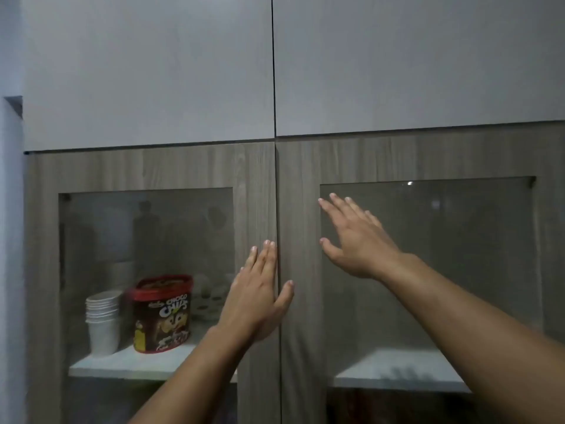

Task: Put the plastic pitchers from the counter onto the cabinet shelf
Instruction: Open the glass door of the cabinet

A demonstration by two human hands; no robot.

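A wood-grain cabinet with two glass-paned doors fills the view, and both doors are closed. My left hand (258, 293) lies flat with fingers together on the inner edge of the left door (256, 185), at the seam between the doors. My right hand (356, 237) is spread open against the right door (301, 185), over the left edge of its glass pane. Neither hand holds anything. Behind the glass a white shelf (397, 371) shows on the right side with bare room on it. No plastic pitcher and no counter are in view.
Behind the left glass, on a white shelf (122, 362), stand a stack of white paper cups (102, 319), a red Choco Chips tub (163, 313) and a pale container (211, 298) behind it. Plain grey upper doors (146, 71) sit above. A wall (10, 240) borders the left.
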